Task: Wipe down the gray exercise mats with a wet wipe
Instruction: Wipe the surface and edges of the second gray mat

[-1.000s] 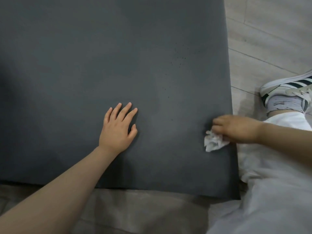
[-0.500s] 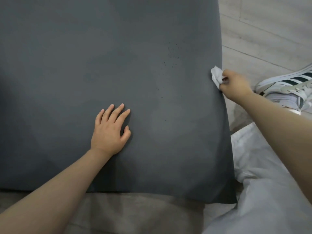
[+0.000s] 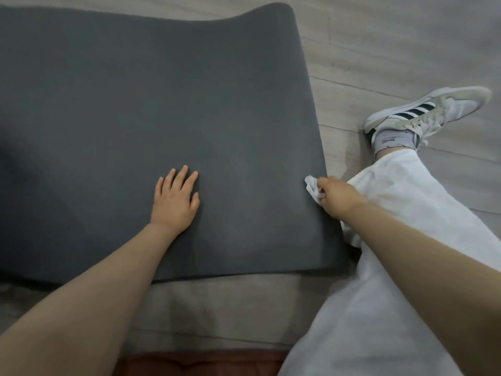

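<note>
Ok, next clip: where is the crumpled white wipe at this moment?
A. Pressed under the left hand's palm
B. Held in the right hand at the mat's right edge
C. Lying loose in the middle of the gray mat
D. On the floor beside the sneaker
B: the right hand grips the wipe against the right edge of the gray mat, while the left hand rests flat and empty on the mat.

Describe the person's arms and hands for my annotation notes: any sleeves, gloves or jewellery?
Both forearms are bare up to the frame edge, with no sleeve in view. The left hand and right hand wear no gloves, and no rings, watch or bracelets show. The fingernails look short and unpainted.
</note>
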